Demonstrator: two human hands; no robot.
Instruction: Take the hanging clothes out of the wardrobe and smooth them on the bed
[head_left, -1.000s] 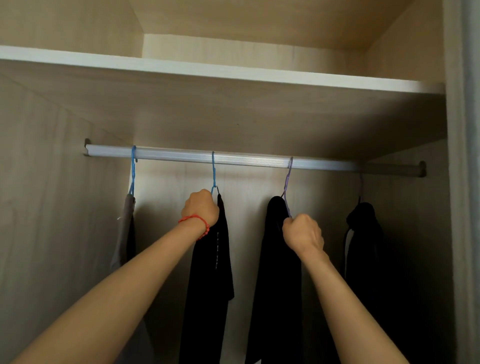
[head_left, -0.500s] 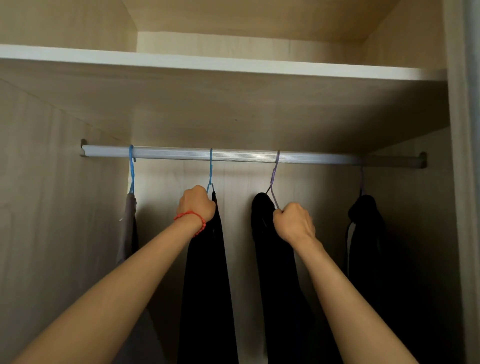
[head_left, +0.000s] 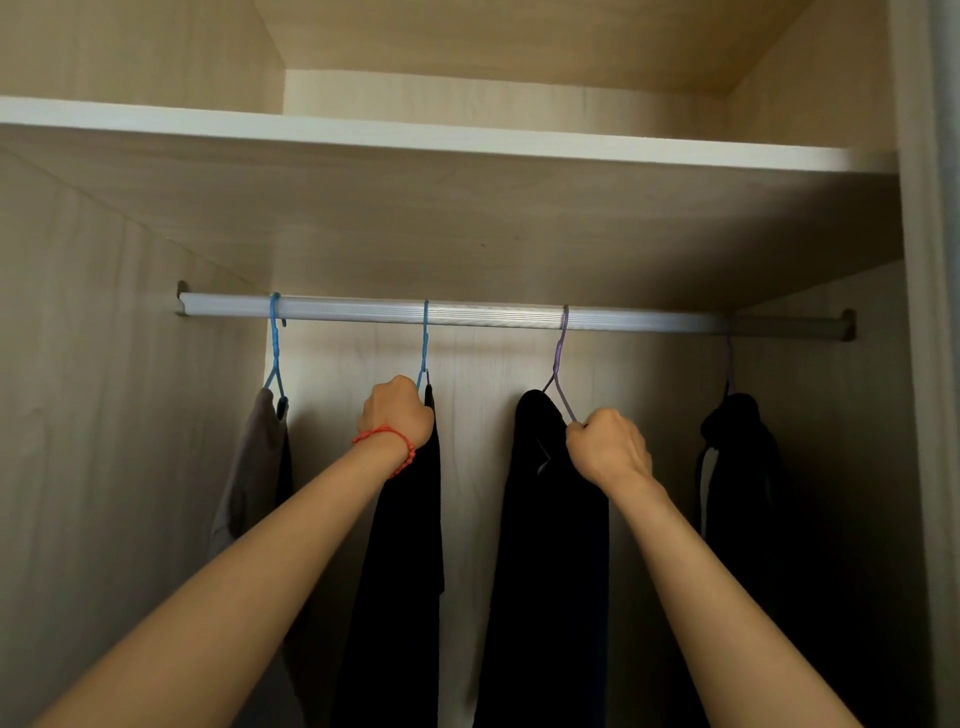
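Observation:
Inside the wardrobe a silver rail (head_left: 493, 316) carries several hangers. My left hand (head_left: 397, 413), with a red bracelet on the wrist, grips the neck of a blue hanger (head_left: 425, 343) that bears a black garment (head_left: 405, 561). My right hand (head_left: 610, 447) grips the shoulder of a purple hanger (head_left: 560, 358) holding a second black garment (head_left: 545, 545). Both hooks are over the rail. A grey garment (head_left: 254, 467) hangs on another blue hanger at the far left. A dark garment (head_left: 740, 467) hangs at the far right in shadow.
A wooden shelf (head_left: 467, 140) runs across just above the rail. The wardrobe's left wall (head_left: 104, 415) and right frame (head_left: 924, 364) close in the sides. The bed is out of view.
The purple hanger and its garment slid left along the rail with my right hand, then back right a little. My left hand kept its grip in place.

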